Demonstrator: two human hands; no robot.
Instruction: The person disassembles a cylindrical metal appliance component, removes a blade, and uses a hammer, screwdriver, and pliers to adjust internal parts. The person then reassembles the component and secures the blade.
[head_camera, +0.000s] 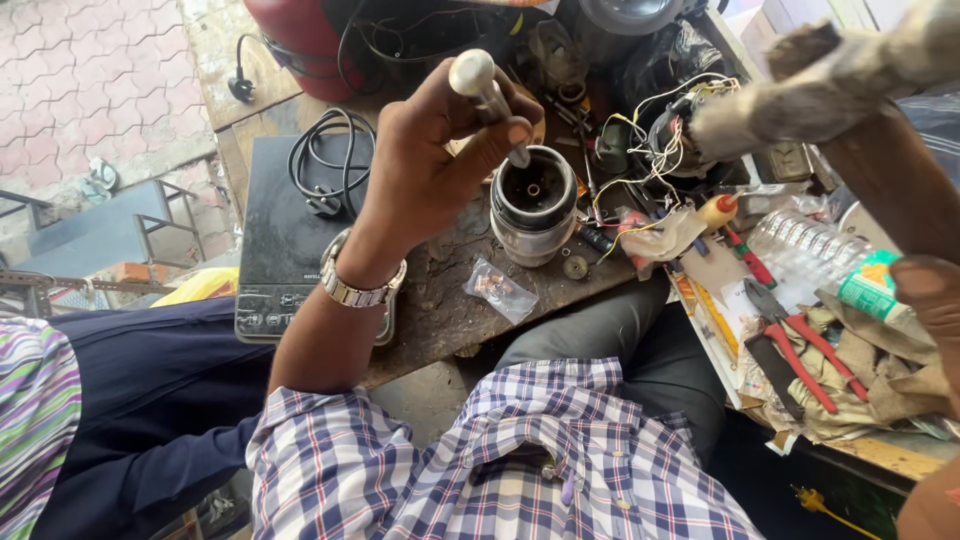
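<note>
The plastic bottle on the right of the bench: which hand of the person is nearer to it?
Right. The right hand touches the cap end of the plastic bottle; the left hand holds a tool over the metal cylinder, far left of it.

- One grey cylindrical motor housing (533, 205) stands near the centre of the bench.
- One screwdriver (488, 92) with a pale handle points down into it, at 12 o'clock from the housing.
- One pair of red-handled pliers (795, 340) lies at 4 o'clock from the housing.
- One clear plastic bottle (815, 255) with a green label lies at 3 o'clock.
- One small clear bag (500, 290) of parts lies at 7 o'clock from the housing.
- One flat black appliance (275, 235) sits at 9 o'clock, with one coiled black cord (325, 160) on it.
- One metal wristwatch (357, 285) is worn on the arm.
- One red tank (295, 40) stands at 11 o'clock.
</note>
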